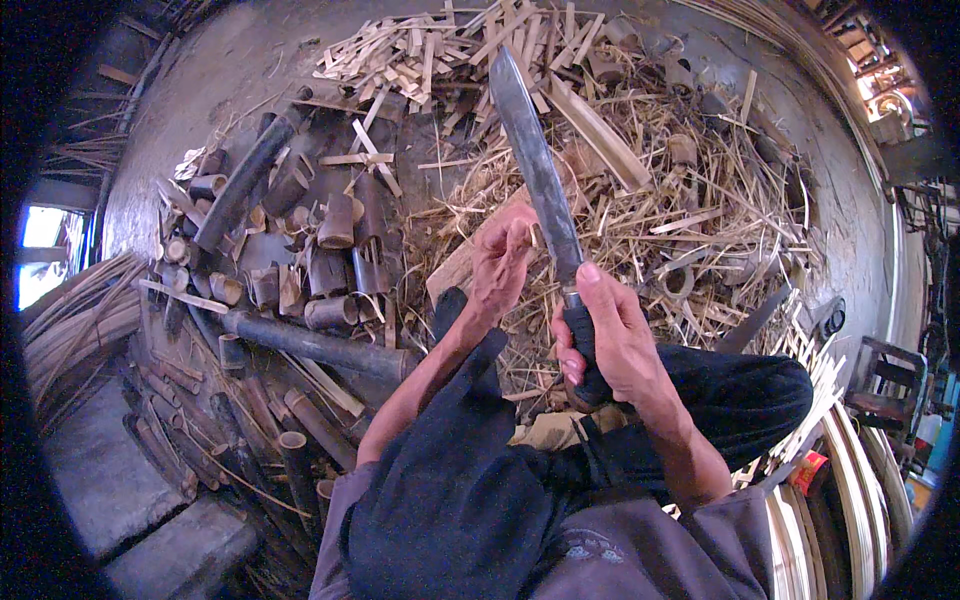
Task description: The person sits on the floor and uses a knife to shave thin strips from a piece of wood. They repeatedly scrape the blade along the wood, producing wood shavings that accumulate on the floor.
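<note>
My right hand (622,335) is wrapped round the dark handle of a machete (540,165). Its long grey blade points up and away, tilted slightly left. Just left of the blade, my left hand (503,258) is closed, fingers curled. A small pale piece of bamboo (535,238) shows at its fingertips; the rest of it is hidden. Below that hand lies a wooden block (455,272). Thin shavings (640,240) cover the floor beyond and right of the blade, and a wider split bamboo piece (600,135) rests on them.
Pale split strips (415,55) are heaped at the far side. Short bamboo sections (328,270) and a long dark bamboo pole (315,340) lie to the left. A second blade (755,320) is by my right knee. Long pale strips (855,490) stand at the lower right.
</note>
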### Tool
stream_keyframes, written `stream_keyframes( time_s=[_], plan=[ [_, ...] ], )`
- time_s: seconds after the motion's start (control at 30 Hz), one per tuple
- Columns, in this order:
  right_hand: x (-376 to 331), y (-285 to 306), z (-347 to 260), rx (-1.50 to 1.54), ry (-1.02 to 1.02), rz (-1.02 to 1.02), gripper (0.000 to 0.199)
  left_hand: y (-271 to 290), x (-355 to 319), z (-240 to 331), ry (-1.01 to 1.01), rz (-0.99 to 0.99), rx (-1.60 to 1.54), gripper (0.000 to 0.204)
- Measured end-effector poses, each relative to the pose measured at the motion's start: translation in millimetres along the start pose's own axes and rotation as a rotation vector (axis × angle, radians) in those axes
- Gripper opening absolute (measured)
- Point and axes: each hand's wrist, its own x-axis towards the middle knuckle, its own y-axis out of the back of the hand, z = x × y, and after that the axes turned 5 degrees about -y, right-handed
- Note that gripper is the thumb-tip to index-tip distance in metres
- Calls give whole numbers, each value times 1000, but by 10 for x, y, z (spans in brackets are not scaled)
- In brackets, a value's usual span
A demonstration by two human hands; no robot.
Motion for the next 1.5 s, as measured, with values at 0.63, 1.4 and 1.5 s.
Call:
stream_keyframes(
  time_s=[0.63,1.4,1.5],
  plan=[
    [-14,-8,-20,-68,15,42,49,-65,28,52,21,-4,10,32],
    [-55,-75,27,-286,213,92,45,-166,144,349,-42,12,376,62],
    [71,-15,204,-275,174,93,47,-86,59,231,-29,25,355,61]
  ],
)
